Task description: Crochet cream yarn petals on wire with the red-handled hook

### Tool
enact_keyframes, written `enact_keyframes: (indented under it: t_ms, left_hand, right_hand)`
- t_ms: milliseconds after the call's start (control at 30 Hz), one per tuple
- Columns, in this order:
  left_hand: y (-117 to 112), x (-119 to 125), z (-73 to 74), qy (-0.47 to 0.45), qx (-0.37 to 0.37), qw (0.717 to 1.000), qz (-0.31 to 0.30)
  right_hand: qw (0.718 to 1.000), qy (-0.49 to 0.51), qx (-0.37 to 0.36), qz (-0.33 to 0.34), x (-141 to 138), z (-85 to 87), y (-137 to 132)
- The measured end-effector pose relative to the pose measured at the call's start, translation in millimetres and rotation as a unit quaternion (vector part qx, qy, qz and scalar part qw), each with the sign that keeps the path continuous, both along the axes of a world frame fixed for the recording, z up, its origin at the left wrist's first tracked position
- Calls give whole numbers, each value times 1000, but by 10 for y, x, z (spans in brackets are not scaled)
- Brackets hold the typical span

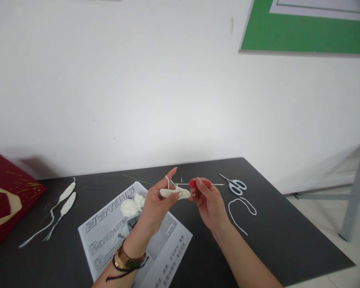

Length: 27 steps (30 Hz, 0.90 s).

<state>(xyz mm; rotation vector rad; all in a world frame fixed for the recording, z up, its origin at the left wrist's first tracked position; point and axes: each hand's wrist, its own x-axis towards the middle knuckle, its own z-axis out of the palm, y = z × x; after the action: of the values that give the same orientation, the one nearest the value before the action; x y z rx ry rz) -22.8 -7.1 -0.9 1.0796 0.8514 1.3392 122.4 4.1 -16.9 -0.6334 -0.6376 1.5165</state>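
Between thumb and fingers, my left hand [159, 204] pinches a white crocheted petal [169, 193]. White yarn [168, 181] loops over its raised index finger. My right hand [208, 202] is closed on the red handle of a crochet hook [204, 183], whose thin metal shaft points left to the petal's upper edge. Whether the tip sits inside a stitch is too small to tell. Behind my left wrist, a ball of white yarn [130, 208] rests on a printed sheet [99, 240].
Scissors [237, 187] and a loose piece of white yarn [242, 200] lie right of my hands on the black table [276, 232]. Two finished-looking white petals [67, 203] with yarn tails lie at left, near a dark red box or bag [6, 196]. The wall stands behind the table.
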Motion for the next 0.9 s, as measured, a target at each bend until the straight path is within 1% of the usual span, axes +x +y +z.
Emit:
enact_keyframes:
  t_ms: [67, 133, 200, 233, 267, 300, 367, 400, 433, 467, 500, 533, 567, 600, 633, 667, 700, 767, 833, 900]
  left_hand:
    - [13, -35, 0, 55, 12, 998, 1]
    - [31, -59, -6, 107, 20, 994, 7]
    - [44, -58, -15, 142, 18, 989, 29]
    - [46, -48, -20, 147, 9, 988, 45]
    - [46, -33, -25, 140, -5, 988, 60]
    - [42, -16, -27, 117, -22, 990, 69]
    - [32, 13, -25, 41, -53, 996, 65]
    - [26, 20, -19, -4, -67, 996, 52]
    - [22, 20, -10, -43, -76, 995, 36]
    - [19, 13, 2, -73, -84, 994, 18]
    - [19, -2, 16, -93, -90, 992, 4]
    - [19, -22, 32, -104, -93, 990, -8]
    - [21, -47, 49, -108, -95, 989, -19]
    - [22, -74, 66, -106, -97, 989, -28]
    - [22, -101, 83, -100, -99, 989, -37]
    - [21, -126, 101, -92, -102, 989, -49]
    - [16, -148, 118, -84, -106, 989, -62]
    - [0, -179, 150, -69, -115, 987, -88]
    - [-22, -196, 178, -55, -117, 986, -104]
    - [-42, -207, 201, -38, -120, 985, -119]
  right_hand:
    - [999, -30, 17, -20, 3, -1, 0]
    - [994, -88, 49, -52, 7, -3, -12]
    - [973, -180, 98, -106, 9, -22, -41]
    - [953, -236, 136, -133, 9, -42, -61]
    - [926, -292, 183, -154, 10, -69, -82]
    - [893, -343, 241, -165, 10, -101, -103]
    - [829, -409, 352, -147, 10, -166, -136]
    - [811, -419, 381, -144, 7, -189, -144]
    - [812, -414, 383, -151, 3, -201, -145]
    - [829, -394, 363, -162, -5, -201, -140]
    - [858, -359, 326, -168, -16, -190, -128]
    - [895, -308, 280, -164, -29, -171, -112]
    - [930, -245, 231, -146, -45, -149, -94]
    - [960, -180, 182, -116, -62, -129, -75]
    - [980, -119, 138, -81, -78, -115, -57]
    - [991, -68, 100, -48, -91, -107, -41]
    - [997, -30, 67, -19, -102, -105, -29]
    - [999, 22, 20, 27, -110, -116, -14]
    - [997, 57, -5, 60, -101, -127, -7]
    - [994, 73, -16, 80, -77, -121, -5]
